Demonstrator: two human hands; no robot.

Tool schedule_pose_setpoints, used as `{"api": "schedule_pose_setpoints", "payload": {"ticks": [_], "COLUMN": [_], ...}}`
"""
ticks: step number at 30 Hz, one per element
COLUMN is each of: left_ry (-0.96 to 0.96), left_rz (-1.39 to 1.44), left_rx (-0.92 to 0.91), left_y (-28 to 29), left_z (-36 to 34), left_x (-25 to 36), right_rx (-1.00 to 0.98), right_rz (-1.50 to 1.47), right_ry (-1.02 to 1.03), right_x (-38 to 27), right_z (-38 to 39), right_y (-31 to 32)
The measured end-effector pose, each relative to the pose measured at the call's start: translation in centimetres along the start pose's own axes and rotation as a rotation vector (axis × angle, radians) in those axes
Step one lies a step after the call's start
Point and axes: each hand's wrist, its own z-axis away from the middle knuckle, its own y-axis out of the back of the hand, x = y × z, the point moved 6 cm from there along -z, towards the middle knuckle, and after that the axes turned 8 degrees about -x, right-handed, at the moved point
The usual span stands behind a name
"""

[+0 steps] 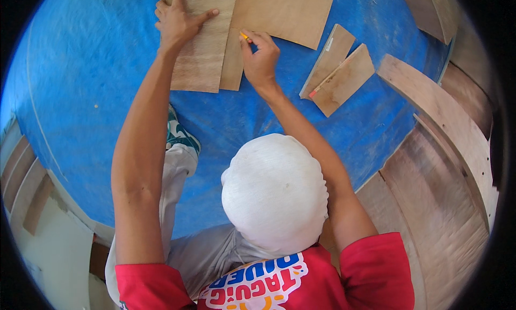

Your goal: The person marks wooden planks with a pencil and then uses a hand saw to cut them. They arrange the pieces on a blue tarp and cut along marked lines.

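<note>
Left hand (pixel 177 20) lies flat, fingers spread, pinning the long plywood strip (pixel 201 46), which runs lengthwise straight back from those fingers. Right hand (pixel 260 54) sits just beside its edge, fingers pinched on what looks like a small orange pencil (pixel 245 37), tip right at the seam with the wider sheet (pixel 279 11).

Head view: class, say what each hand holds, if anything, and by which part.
The right hand pinches a small orange-tipped pencil near its tip. The left hand holds nothing; it lies flat on a plywood sheet.
</note>
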Motion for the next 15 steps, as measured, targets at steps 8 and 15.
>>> {"api": "schedule_pose_setpoints", "payload": {"ticks": [8,15], "left_ry": [-0.176,-0.244], "left_rz": [-0.105,-0.049], "left_rx": [0.02,0.006], "left_y": [-1.7,-0.4], "left_z": [-1.8,-3.4], "left_x": [-2.8,-4.1], "right_rx": [0.116,0.055], "right_rz": [-0.04,0.015], "right_ry": [-0.142,-0.149], "right_x": [3.0,3.4], "right_z": [0.3,0.5], "right_y": [2.9,3.0]}}
